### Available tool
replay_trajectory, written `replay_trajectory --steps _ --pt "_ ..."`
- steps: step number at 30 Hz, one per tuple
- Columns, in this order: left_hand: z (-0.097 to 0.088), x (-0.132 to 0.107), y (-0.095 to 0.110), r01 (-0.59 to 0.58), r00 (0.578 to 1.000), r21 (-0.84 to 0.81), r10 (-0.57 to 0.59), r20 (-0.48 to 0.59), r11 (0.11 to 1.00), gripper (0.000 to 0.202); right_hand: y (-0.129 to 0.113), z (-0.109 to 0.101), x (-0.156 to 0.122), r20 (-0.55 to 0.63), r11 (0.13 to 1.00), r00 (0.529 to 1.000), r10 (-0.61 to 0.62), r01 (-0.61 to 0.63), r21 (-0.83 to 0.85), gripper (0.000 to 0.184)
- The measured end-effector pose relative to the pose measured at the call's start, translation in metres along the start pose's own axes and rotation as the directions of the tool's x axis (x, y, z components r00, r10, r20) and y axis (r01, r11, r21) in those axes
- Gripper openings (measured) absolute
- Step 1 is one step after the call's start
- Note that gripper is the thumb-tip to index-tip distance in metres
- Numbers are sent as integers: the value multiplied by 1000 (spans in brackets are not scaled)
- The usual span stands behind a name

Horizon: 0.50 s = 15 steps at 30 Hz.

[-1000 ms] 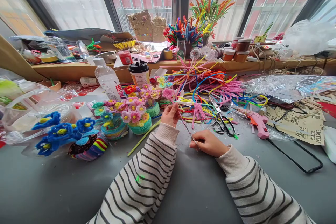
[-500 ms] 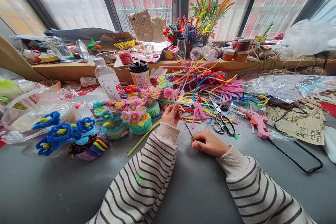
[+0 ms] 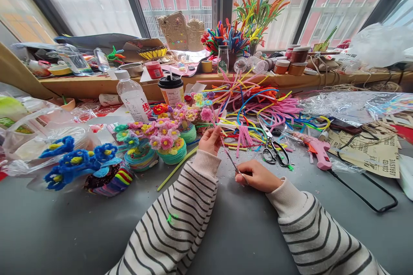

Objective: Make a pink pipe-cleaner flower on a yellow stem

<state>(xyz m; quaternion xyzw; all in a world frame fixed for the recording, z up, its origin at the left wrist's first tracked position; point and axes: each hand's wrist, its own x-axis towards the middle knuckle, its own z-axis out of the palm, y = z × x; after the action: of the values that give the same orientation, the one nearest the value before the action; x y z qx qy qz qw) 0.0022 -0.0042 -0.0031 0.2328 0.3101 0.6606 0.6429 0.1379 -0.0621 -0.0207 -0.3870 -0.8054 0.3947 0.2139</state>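
Left of the black-handled steel scissors (image 3: 273,147), the left hand (image 3: 209,141) pinches a thin pink fuzzy stem (image 3: 223,142) in its fingers, the right hand (image 3: 258,176) grips slim silver scissors (image 3: 231,161) at its lower end, trimming apparently midway, short pink fuzzy pieces (image 3: 243,136) seemingly already cut beside that bigger pair, long pink fuzzy stems (image 3: 289,109) loose beyond!

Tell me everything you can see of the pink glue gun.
The glue gun has a pink, plastic-looking body and an orange-red part, apparently the trigger. It lies on its side on the grey table, beyond and to the right of the right hand, its front pointing away and leftward. A black cord leaves its handle. No hand touches it.
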Motion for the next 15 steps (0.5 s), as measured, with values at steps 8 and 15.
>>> replay_trajectory --steps 8,15 --pt "1 1 2 12 1000 -9 -12 -26 1000 26 -4 -2 -1 -26 994 999 24 -22 108 53" --pt "4 -3 6 24 997 -61 -28 -70 998 20 -6 -2 1 -90 990 992 89 -78 121 51"
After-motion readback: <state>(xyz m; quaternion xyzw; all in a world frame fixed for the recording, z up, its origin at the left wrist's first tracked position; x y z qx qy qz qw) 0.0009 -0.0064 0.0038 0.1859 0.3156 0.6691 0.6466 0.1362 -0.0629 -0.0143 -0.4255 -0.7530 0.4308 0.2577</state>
